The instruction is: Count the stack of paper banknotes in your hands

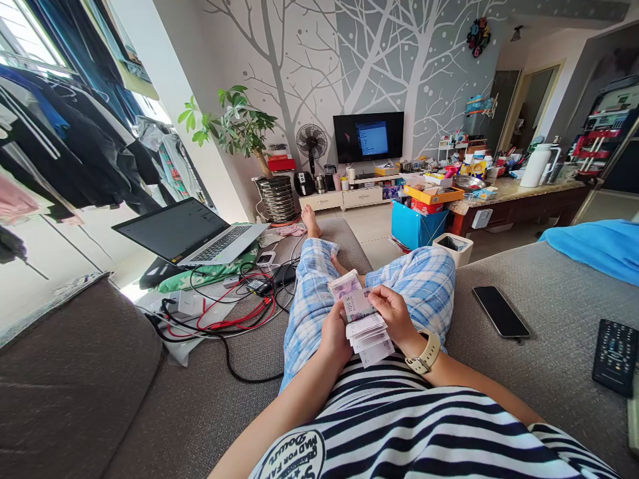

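Note:
I sit on a grey sofa point(539, 313) with my legs in blue plaid trousers stretched out. My left hand point(333, 339) grips a stack of banknotes point(360, 318) from below, over my lap. My right hand point(394, 311), with a cream watch on its wrist, pinches the top purple note of the stack with thumb and fingers. The lower ends of the notes fan out toward my striped shirt.
A black phone point(500, 311) and a remote point(616, 356) lie on the sofa to my right. To my left are an open laptop point(192, 233) and tangled red and black cables point(234, 309). Beyond my feet stand a TV point(368, 136), a blue box point(414, 226) and a cluttered counter point(519, 189).

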`<state>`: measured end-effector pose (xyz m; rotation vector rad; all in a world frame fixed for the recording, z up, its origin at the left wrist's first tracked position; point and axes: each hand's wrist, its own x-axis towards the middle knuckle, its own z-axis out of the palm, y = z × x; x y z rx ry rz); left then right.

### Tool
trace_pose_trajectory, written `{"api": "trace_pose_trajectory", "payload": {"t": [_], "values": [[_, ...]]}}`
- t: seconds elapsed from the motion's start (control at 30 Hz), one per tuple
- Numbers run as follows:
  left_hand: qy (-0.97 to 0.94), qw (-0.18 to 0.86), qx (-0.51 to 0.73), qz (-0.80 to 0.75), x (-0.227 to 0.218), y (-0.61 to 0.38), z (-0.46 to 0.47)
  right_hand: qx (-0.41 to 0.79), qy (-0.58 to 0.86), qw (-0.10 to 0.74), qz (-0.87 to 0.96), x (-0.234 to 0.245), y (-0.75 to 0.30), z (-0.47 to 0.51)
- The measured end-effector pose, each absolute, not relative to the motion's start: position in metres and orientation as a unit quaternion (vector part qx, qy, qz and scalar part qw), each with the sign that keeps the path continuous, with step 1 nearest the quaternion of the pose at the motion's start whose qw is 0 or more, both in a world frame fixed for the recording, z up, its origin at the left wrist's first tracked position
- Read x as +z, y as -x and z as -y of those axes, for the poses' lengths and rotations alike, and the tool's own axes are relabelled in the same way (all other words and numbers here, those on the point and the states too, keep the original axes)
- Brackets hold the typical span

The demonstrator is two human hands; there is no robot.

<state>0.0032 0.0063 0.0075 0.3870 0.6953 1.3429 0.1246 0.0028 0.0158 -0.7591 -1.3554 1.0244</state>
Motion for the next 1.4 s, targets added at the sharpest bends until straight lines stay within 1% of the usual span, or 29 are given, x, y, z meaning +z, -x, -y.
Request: {"api": "trace_pose_trajectory", "payload": {"t": [0.27, 0.47, 0.77, 0.93, 1.17, 1.4], "values": [[-0.157, 0.707, 0.608, -0.326, 0.005, -0.002, -0.008, 0.421, 0.328, 0.606, 0.589, 0.014, -0.126, -0.003], [-0.130, 0.730, 0.593, -0.314, 0.012, -0.003, -0.004, 0.451, 0.300, 0.609, 0.579, 0.008, -0.126, -0.007], [-0.140, 0.727, 0.588, -0.325, 0.015, -0.002, -0.001, 0.452, 0.357, 0.611, 0.542, 0.001, -0.124, -0.016], [-0.154, 0.718, 0.584, -0.346, 0.015, -0.002, 0.001, 0.439, 0.382, 0.604, 0.545, -0.003, -0.126, -0.020], [-0.164, 0.699, 0.589, -0.372, 0.017, -0.002, 0.002, 0.376, 0.403, 0.585, 0.595, -0.001, -0.128, -0.019], [-0.124, 0.723, 0.593, -0.331, 0.020, -0.005, 0.000, 0.369, 0.406, 0.589, 0.593, 0.001, -0.127, -0.016]]}}
